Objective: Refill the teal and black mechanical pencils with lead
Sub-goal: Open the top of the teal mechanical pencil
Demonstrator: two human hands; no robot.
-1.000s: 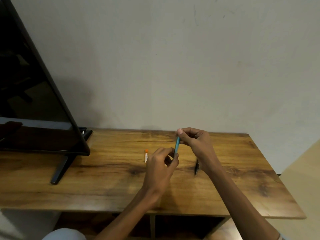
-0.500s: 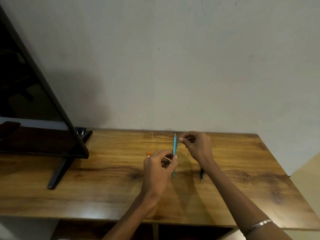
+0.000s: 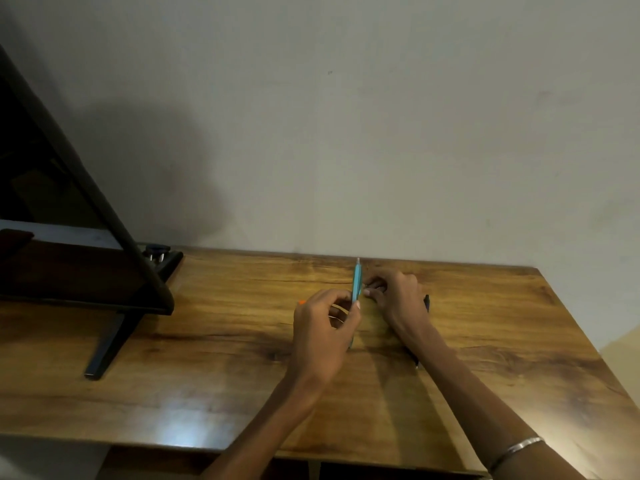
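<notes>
My left hand (image 3: 323, 336) grips the teal mechanical pencil (image 3: 356, 280) near its middle and holds it upright above the wooden table (image 3: 207, 341). Its grey upper end points up and its lower end is hidden behind my fingers. My right hand (image 3: 394, 294) sits low just right of the pencil, fingers curled and tips pinched together. Whether something small is between them is too small to tell. The black mechanical pencil (image 3: 426, 302) lies on the table behind my right wrist, mostly hidden. An orange-capped lead tube (image 3: 302, 302) peeks out left of my left hand.
A black TV screen (image 3: 52, 237) on a stand leg (image 3: 104, 348) fills the table's left side. A grey wall (image 3: 346, 133) runs right behind the table. The table's right edge (image 3: 588, 341) and front edge are close to my arms.
The teal pencil went from tilted to upright in my left hand. My right hand left the pencil's top end and dropped low to its right.
</notes>
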